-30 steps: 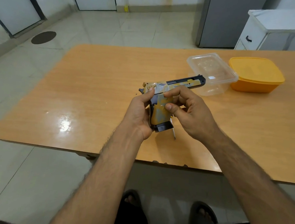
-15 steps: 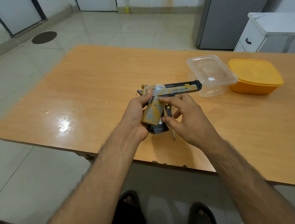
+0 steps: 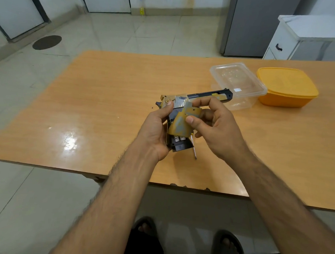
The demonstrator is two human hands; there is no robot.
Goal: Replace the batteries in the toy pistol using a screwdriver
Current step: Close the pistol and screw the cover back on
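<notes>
Yellow-grey grip cover (image 3: 182, 123) is lifted off the grip of the toy pistol (image 3: 202, 96) and tilted, its near edge still just over the open battery bay. Two pale cell ends, the batteries (image 3: 178, 139), show below the cover's near edge, seated in the dark grip.

Pistol's long axis runs left to right, rising a little toward the far right; muzzle points right at the clear container (image 3: 237, 85), grip hangs toward the near edge of the table (image 3: 106, 97).

Left hand (image 3: 155, 132): curled round the back of the grip from the left, thumb up by the hammer end of the slide. It carries the pistol above the table.

Right hand (image 3: 216, 129): thumb and forefinger pinch the cover, thumb on its near face, forefinger over its far top edge. Remaining fingers are curled, and the screwdriver (image 3: 194, 150) pokes out below them, tip pointing down and near. Handle is hidden in the palm, so the exact hold on it cannot be told, but it looks tucked there.

Key relation: cover sits right and slightly far of the bay, between the two hands, and the right hand is the one on it. Judgement: next move is to take the cover clear to the right, then pull the cells. With the right hand already holding both cover and tool, one likely has to be set down first.

Orange lidded box (image 3: 287, 88) sits far right, touching the clear container, not involved.
</notes>
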